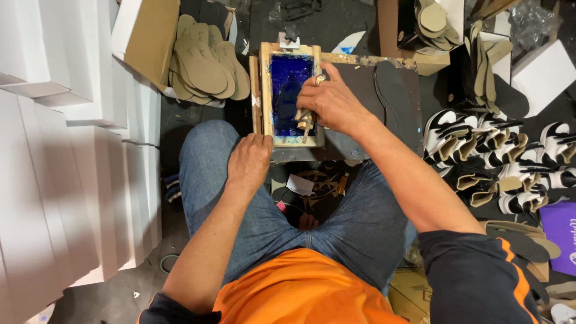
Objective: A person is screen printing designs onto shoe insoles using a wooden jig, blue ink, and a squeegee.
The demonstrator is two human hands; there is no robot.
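Observation:
A small wooden screen frame (pixel 264 90) with a blue inked mesh (pixel 287 84) lies flat on a dark work board in front of my knees. My right hand (pixel 329 103) is closed on a wooden squeegee (pixel 305 119) pressed to the mesh near the frame's near end. My left hand (pixel 248 161) rests on my left knee in a loose fist, its knuckles touching the frame's near left corner; nothing shows in it. A dark insole shape (pixel 393 96) lies on the board right of the frame.
A pile of tan insoles (pixel 207 63) sits beyond the frame on the left. Black-and-white sandal parts (pixel 498 159) are stacked on the right. White boxes (pixel 54 150) line the left side. Scraps lie on the floor between my legs.

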